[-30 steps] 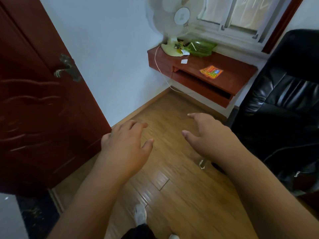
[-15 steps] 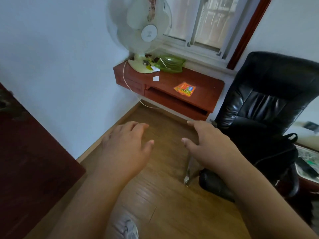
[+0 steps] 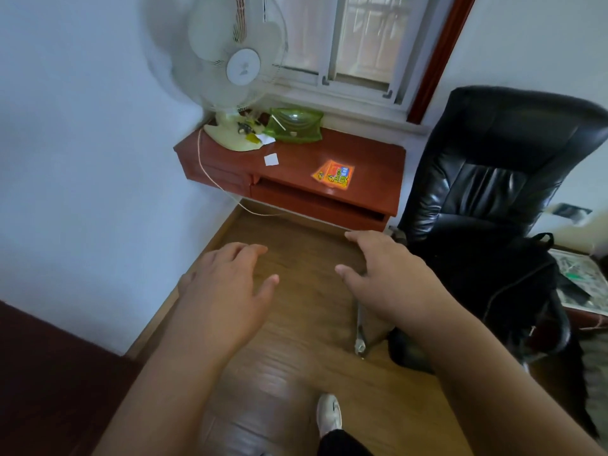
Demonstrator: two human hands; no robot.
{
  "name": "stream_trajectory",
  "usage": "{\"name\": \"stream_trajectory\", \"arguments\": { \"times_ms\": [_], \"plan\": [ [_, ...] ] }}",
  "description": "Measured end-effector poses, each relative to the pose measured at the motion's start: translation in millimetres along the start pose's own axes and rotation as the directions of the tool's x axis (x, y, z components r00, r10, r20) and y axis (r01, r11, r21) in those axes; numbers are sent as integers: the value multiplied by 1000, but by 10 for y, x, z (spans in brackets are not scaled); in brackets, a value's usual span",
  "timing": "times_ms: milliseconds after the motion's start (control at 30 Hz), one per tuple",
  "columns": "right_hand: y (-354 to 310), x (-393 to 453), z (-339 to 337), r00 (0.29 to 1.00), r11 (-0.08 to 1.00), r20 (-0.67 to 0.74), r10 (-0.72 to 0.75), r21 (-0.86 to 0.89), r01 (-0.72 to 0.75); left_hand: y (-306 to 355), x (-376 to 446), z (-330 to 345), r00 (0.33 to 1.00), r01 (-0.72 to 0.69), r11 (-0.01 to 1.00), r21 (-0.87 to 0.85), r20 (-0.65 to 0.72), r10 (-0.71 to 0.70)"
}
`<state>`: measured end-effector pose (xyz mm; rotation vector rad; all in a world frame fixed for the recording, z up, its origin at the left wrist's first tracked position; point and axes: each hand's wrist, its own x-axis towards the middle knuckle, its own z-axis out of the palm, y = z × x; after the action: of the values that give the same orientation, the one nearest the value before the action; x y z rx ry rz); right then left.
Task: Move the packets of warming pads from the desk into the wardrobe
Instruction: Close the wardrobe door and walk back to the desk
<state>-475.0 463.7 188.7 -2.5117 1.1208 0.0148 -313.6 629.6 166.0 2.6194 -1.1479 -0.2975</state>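
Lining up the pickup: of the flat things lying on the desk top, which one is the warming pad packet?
The orange packet near the desk's front edge, toward the chair side. The other flat item, a small white paper square, is plain and lies nearer the fan base.

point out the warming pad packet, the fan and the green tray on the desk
warming pad packet (image 3: pixel 333 175): head view, middle of its orange face
fan (image 3: pixel 243 66): head view, round hub
green tray (image 3: pixel 294 124): head view, its centre
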Motion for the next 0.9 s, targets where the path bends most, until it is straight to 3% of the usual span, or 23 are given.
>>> {"name": "stream_trajectory", "arguments": {
  "times_ms": [233,400,567,900],
  "plan": [
    [-185,780,55,995,995,47,-91,43,89,-136,511,-70,997,80,996,44,6,-80],
    [-246,1534,-122,982,980,45,-186,86,181,-96,1057,-318,985,160,981,111,-79,-152],
    [-143,2342,-562,972,967,-76,-223,111,230,159,1742,-541,969,192,976,105,-177,-172],
    [430,3037,-811,990,986,-28,-141,82,143,685,2712,-244,988,116,990,82,-110,-107]
  ]
}}
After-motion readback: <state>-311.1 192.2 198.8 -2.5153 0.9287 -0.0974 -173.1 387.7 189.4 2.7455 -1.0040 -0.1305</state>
